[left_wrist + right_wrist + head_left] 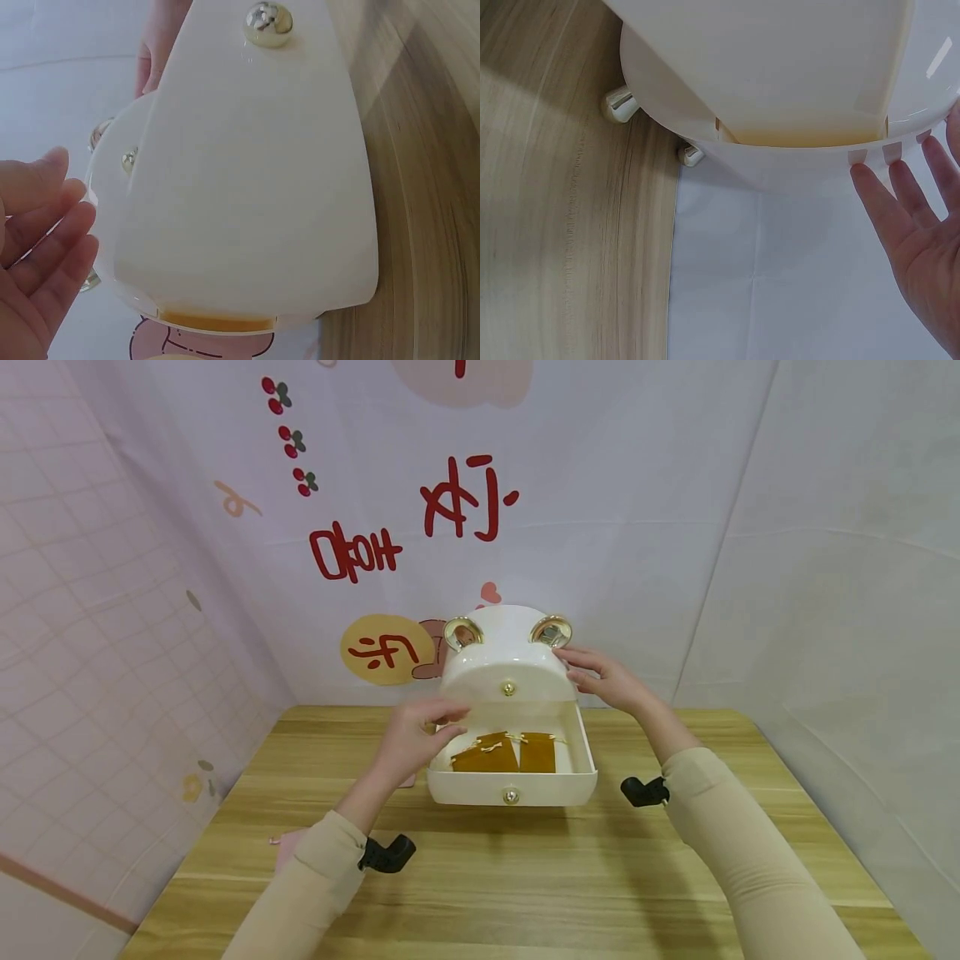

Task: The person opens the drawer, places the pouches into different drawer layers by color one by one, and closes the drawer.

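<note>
A white box with gold ring-shaped ears stands at the back of the table, its lower drawer pulled out. Inside the drawer lie brown pouches with pale drawstrings. My left hand hovers at the drawer's left side, fingers loosely bent and holding nothing; the left wrist view shows the hand beside the white front with its gold knob. My right hand rests its fingertips on the box's right side, and in the right wrist view the spread fingers touch the white shell.
A pink item lies on the wooden table at the left, partly behind my left sleeve. Another bit of pink shows beside the drawer. A printed cloth hangs behind the table. Short gold feet support the box.
</note>
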`<action>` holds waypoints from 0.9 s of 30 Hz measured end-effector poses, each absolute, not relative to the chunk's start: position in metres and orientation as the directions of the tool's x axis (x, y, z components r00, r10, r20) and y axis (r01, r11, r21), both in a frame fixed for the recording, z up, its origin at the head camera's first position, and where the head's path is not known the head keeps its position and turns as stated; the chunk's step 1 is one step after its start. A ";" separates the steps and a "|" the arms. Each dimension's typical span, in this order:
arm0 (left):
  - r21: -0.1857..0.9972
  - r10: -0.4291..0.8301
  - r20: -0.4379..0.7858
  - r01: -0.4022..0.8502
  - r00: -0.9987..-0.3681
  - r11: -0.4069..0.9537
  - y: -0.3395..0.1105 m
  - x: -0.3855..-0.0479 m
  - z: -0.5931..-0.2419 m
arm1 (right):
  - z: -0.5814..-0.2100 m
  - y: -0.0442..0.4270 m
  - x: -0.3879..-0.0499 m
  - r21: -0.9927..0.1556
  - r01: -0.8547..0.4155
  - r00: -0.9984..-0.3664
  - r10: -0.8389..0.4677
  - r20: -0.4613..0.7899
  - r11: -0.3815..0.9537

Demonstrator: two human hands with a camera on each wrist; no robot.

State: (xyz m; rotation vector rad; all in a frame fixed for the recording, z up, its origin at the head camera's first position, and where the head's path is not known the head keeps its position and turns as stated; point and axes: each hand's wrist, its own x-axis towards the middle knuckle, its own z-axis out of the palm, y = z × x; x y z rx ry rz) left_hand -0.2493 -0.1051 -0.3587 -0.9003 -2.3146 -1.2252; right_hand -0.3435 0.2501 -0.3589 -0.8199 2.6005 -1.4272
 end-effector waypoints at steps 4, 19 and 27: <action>0.611 0.379 0.558 0.675 -0.738 0.414 -0.103 -0.240 -0.356 | -0.359 0.250 -0.343 -0.798 -0.420 -0.857 -0.478 0.192 0.432; 0.642 0.471 0.526 0.694 -0.708 0.326 -0.090 -0.206 -0.356 | -0.358 0.250 -0.343 -0.793 -0.431 -0.853 -0.480 0.204 0.430; 0.706 0.523 0.470 0.658 -0.712 0.262 -0.081 -0.193 -0.371 | -0.358 0.250 -0.342 -0.795 -0.427 -0.856 -0.476 0.202 0.430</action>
